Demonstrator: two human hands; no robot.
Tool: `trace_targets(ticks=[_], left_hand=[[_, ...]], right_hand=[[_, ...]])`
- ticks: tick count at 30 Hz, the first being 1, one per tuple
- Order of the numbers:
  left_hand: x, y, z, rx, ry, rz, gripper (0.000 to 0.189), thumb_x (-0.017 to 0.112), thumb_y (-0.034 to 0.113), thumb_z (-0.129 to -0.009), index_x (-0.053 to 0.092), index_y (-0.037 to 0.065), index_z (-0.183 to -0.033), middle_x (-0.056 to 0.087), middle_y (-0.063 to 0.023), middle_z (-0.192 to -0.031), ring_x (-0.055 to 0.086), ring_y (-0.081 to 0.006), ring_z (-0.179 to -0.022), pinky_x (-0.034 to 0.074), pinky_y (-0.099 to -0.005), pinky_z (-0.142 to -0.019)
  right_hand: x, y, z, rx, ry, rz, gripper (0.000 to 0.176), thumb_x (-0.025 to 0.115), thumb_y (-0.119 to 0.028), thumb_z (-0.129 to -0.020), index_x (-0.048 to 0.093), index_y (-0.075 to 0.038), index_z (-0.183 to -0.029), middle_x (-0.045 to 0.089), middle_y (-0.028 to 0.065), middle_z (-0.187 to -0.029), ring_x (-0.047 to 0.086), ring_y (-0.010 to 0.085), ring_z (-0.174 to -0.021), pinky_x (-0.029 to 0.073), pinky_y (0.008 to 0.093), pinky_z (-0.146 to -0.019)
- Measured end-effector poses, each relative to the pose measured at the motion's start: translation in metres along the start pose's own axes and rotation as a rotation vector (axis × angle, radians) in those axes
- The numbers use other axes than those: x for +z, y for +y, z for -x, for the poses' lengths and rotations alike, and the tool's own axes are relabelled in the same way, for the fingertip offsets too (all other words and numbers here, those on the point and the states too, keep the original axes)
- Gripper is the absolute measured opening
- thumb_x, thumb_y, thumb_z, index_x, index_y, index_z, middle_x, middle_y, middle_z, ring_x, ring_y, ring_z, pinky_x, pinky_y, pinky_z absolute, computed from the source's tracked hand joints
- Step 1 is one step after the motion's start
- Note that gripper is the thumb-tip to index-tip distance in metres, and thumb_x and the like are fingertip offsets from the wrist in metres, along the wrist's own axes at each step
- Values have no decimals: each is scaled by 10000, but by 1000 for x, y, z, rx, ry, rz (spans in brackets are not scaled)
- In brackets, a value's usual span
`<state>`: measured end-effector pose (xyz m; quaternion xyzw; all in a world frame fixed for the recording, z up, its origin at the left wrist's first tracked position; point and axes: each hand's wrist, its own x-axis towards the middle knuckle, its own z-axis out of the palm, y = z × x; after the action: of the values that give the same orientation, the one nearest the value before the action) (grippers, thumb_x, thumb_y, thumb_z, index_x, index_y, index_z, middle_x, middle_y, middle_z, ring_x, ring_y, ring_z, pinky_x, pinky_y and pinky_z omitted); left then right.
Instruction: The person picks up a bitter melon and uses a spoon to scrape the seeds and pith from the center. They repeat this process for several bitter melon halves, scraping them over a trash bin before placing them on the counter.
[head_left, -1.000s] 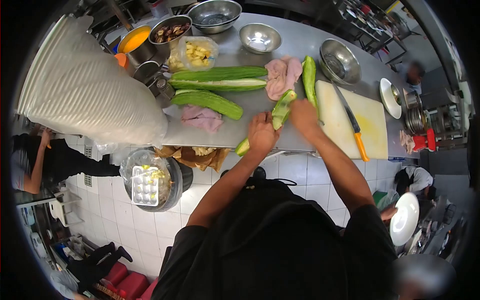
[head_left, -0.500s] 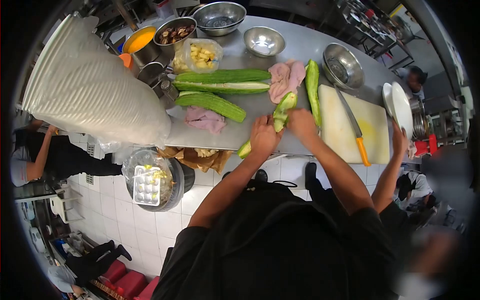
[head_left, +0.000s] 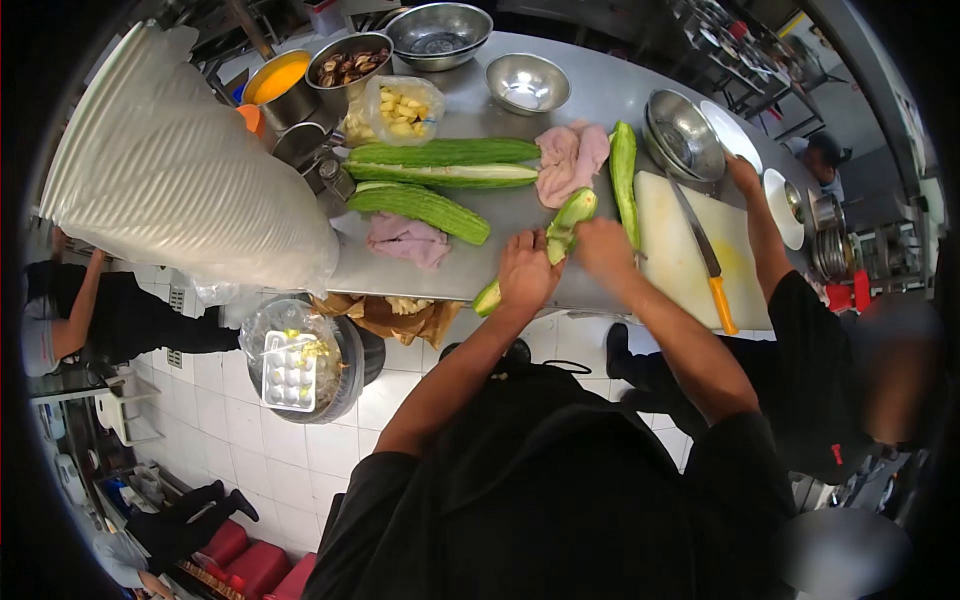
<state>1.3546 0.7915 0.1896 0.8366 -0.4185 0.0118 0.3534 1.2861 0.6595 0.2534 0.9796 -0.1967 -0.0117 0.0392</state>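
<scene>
My left hand (head_left: 527,272) is wrapped round a ridged green gourd (head_left: 572,212) at the table's front edge. The gourd is cut open lengthwise, and its lower end (head_left: 487,297) sticks out below my hand. My right hand (head_left: 604,248), blurred, is closed against the gourd's right side; what its fingers hold is hidden. Beyond lie more long green gourds (head_left: 445,152), one of them showing its pale cut face. Another gourd (head_left: 623,180) lies to the right, beside a white cutting board (head_left: 690,265). On the board rests a knife (head_left: 705,245) with an orange handle.
Crumpled pale pink pieces (head_left: 408,240) lie by the gourds. Steel bowls (head_left: 528,82), a bag of yellow chunks (head_left: 408,110) and a tall stack of white containers (head_left: 180,170) stand around. A co-worker's hand (head_left: 742,172) holds a white plate (head_left: 733,138) at right. A bin (head_left: 345,390) stands below.
The co-worker at right has reached further in over the table, and a white plate has moved up beside the steel bowls. My right hand has shifted only slightly; my left still grips the gourd.
</scene>
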Motion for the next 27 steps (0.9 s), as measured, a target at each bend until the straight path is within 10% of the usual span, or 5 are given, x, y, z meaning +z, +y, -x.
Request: trace_targets(ticks=[9, 27], left_hand=[[-1, 3, -8, -68, -32, 86, 634, 763, 351, -730, 588, -60, -1181, 576, -180, -1016, 556, -358, -978, 453, -435, -888], [-31, -17, 25, -39, -1, 69, 544, 793, 247, -675, 644, 2, -1137, 563, -121, -997, 518, -306, -981, 421, -415, -857]], right_hand=[[-2, 23, -22, 295, 11, -115, 172, 597, -119, -770, 698, -9, -855, 674, 234, -857, 664, 370, -893, 527, 459, -804], [-32, -54, 17, 245, -191, -140, 177, 574, -143, -797, 690, -27, -865, 681, 207, -905, 673, 372, -837, 534, 464, -749]])
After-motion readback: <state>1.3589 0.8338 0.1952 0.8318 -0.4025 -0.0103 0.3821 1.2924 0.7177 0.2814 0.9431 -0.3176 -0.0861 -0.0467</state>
